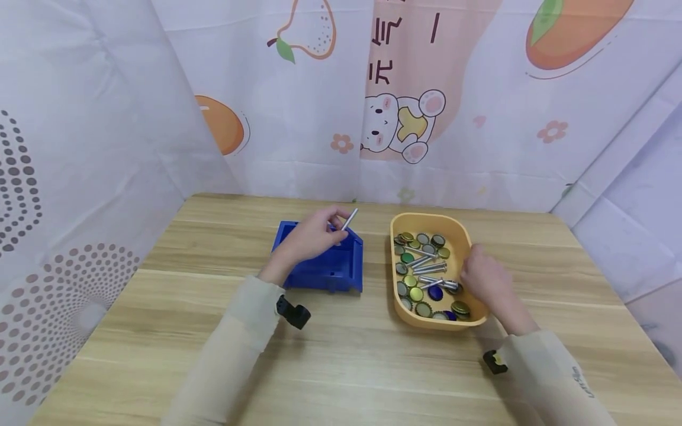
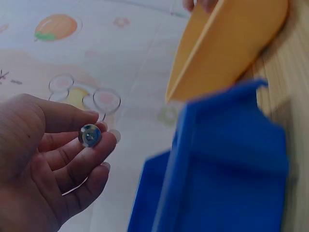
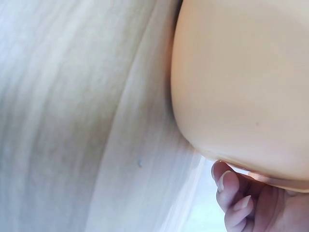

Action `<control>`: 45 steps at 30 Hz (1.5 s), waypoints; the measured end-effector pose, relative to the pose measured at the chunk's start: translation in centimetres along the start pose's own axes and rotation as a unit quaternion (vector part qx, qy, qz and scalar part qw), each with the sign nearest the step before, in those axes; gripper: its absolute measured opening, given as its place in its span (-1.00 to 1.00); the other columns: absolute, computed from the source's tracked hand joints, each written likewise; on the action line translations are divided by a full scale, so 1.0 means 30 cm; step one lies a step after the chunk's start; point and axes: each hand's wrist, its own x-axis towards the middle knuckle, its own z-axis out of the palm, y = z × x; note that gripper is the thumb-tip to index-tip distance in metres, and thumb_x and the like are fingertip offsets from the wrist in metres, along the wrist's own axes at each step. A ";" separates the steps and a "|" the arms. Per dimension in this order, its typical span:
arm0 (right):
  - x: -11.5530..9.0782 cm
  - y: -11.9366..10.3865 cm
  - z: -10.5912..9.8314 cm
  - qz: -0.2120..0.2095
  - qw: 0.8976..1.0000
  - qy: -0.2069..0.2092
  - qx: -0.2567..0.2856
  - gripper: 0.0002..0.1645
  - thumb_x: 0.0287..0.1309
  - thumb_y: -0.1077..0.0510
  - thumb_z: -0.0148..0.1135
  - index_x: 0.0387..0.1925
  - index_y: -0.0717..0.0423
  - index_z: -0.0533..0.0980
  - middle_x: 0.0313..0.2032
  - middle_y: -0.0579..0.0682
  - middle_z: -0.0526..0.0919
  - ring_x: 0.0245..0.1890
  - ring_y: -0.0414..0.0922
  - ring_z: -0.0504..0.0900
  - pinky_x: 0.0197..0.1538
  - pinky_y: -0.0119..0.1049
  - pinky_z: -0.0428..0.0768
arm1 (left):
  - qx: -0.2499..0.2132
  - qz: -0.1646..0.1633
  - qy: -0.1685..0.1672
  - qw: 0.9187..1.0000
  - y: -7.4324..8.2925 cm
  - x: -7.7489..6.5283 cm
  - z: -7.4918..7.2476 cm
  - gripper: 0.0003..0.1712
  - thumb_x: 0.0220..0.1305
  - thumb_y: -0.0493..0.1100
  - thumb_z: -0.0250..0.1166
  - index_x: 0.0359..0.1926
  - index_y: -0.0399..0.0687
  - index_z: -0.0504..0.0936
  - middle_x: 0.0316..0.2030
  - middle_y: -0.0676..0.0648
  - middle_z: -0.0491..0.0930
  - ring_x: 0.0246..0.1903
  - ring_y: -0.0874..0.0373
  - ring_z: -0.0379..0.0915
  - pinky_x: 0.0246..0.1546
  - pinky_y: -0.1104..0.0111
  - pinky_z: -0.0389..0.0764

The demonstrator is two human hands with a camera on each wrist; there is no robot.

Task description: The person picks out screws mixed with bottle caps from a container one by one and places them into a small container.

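Note:
My left hand [image 1: 313, 236] pinches a silver bolt [image 1: 349, 219] between thumb and fingers, above the blue plastic bin [image 1: 314, 280]. In the left wrist view the bolt's round head [image 2: 90, 136] faces the camera, beside the bin's side wall. My right hand [image 1: 485, 275] grips the right rim of a yellow tray [image 1: 434, 323]. Inside that tray lie several silver bolts [image 1: 430, 268] among many bottle caps [image 1: 416, 293] in gold, silver, green and blue. The right wrist view shows curled fingers [image 3: 227, 183] at the tray's edge; its contents are hidden there.
Both containers stand on a wooden table [image 1: 341, 367], the blue bin left of the yellow tray with a gap between. A printed curtain [image 1: 298, 118] hangs behind the table's far edge. White fabric [image 1: 80, 148] borders the left side.

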 end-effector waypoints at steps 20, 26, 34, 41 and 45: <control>-0.001 -0.005 -0.004 0.005 1.000 -0.002 0.001 -0.55 0.28 0.11 -0.29 -0.01 0.45 0.16 -0.59 0.20 0.43 -0.68 0.00 0.41 -0.71 -0.24 0.32 | 0.177 -0.042 -0.041 0.982 -0.069 -0.040 -0.068 -0.64 0.28 -0.27 0.02 0.11 -0.11 0.41 -0.28 -0.05 0.54 -0.34 0.13 0.43 -0.29 0.33 0.45; -0.001 -0.003 -0.001 0.004 1.000 0.008 -0.004 -0.60 0.28 0.10 -0.30 -0.08 0.41 0.19 -0.58 0.23 0.44 -0.66 0.03 0.42 -0.71 -0.20 0.30 | 0.195 -0.039 -0.030 0.980 -0.067 -0.035 -0.059 -0.64 0.29 -0.20 0.05 0.10 -0.09 0.44 -0.22 -0.04 0.55 -0.24 0.11 0.44 -0.13 0.25 0.46; -0.001 -0.007 -0.001 0.002 1.000 0.011 -0.010 -0.61 0.29 0.10 -0.31 -0.12 0.40 0.20 -0.60 0.23 0.43 -0.66 0.04 0.42 -0.71 -0.19 0.29 | 0.190 -0.026 -0.030 0.981 -0.055 -0.020 -0.041 -0.65 0.30 -0.15 0.07 0.09 -0.07 0.47 -0.22 -0.02 0.57 -0.25 0.12 0.46 -0.15 0.26 0.48; -0.004 -0.005 -0.001 -0.004 1.000 0.012 -0.006 -0.62 0.28 0.12 -0.30 -0.11 0.42 0.20 -0.61 0.19 0.41 -0.67 0.01 0.40 -0.71 -0.22 0.29 | 0.183 -0.013 -0.032 0.983 -0.031 -0.002 -0.022 -0.66 0.31 -0.15 0.07 0.08 -0.06 0.47 -0.15 -0.05 0.58 -0.16 0.12 0.49 -0.05 0.23 0.50; -0.006 -0.006 -0.002 -0.005 1.000 0.010 -0.008 -0.61 0.29 0.12 -0.30 -0.11 0.42 0.21 -0.61 0.19 0.41 -0.68 0.00 0.39 -0.71 -0.23 0.29 | 0.170 -0.005 -0.033 0.985 0.007 0.012 0.004 -0.69 0.31 -0.16 0.06 0.06 -0.04 0.49 -0.16 -0.03 0.59 -0.18 0.16 0.49 -0.08 0.26 0.51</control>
